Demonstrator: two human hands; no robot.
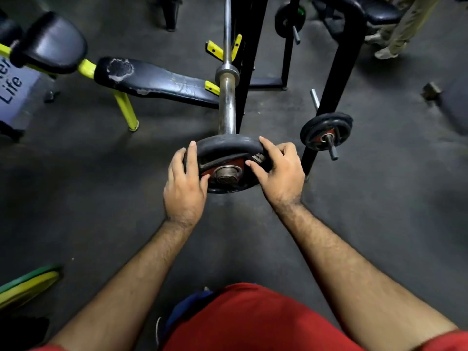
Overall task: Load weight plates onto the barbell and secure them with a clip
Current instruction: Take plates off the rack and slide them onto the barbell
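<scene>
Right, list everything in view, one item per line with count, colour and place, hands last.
weight plate: one, black with red hub, on the near end of the barbell sleeve
barbell: one, steel, running away up the centre
bench: one, black pad, yellow frame, left
rack: black, right of the bar
stored plate: one, black and red, on a rack peg
floor plates: green and yellow, lower left
left hand: grips the plate's left rim
right hand: grips its right rim

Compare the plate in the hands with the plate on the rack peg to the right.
The plate on the barbell is gripped at both edges by the left hand and right hand; the rack plate hangs untouched. The held plate sits at the end of the barbell sleeve, the other on a short peg. The held one looks larger, though nearer. Both are dark with red centres.
</scene>
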